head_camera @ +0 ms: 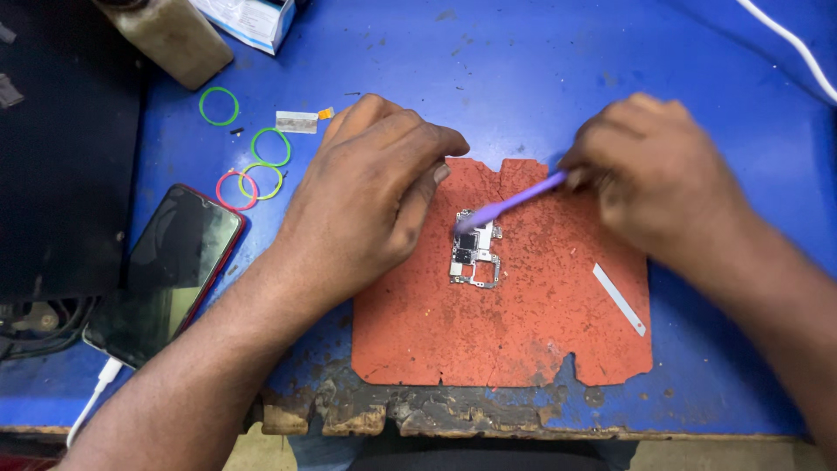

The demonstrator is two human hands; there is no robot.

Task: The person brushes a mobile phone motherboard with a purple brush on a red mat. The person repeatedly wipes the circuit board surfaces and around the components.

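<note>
A small phone circuit board (pixel 475 253) is being worked on, sat on a worn red mat (pixel 523 340) right between the two hands. The right hand (pixel 663 174) is clenched around a thin purple brush (pixel 514 202), with the bristle end touching the top edge of the board. The left hand (pixel 370 196) is resting on the mat just beside the board, fingers curled loosely and nothing gripped; whether the board is actually pinned by a fingertip can't be told. For a clean job, short light strokes are probably best, with the board steadied by the left hand so it isn't skated off the mat. A white strip (pixel 619 298) is lying below the right hand, and a dark phone (pixel 166 275) plus some coloured rubber bands (pixel 253 170) are out past the left wrist.
</note>
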